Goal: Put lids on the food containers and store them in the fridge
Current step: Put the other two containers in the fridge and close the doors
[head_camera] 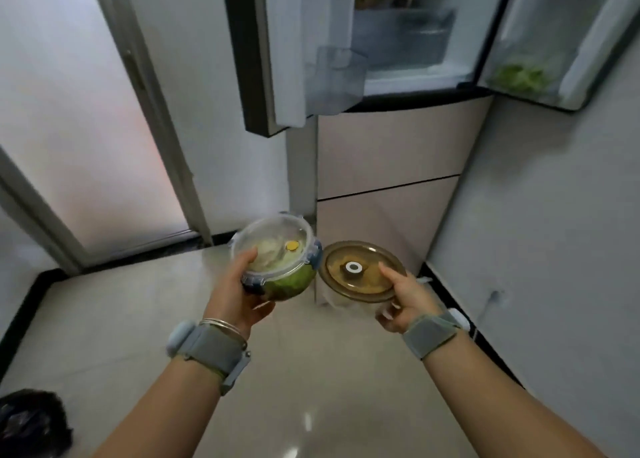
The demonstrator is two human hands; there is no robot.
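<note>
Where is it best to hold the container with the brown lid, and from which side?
Grip the brown-lidded container by its clear body under the lid rim, from the near right side, as the right hand does: thumb on the lid, fingers below. The lid is flat with only a small center knob, a poor handle. The left hand holds the clip-lid bowl likewise.

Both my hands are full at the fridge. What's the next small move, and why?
Probably lift the clear-lidded container in the left hand up to the open fridge: both containers are lidded, both doors are open, and it is the nearer to the opening.
</note>
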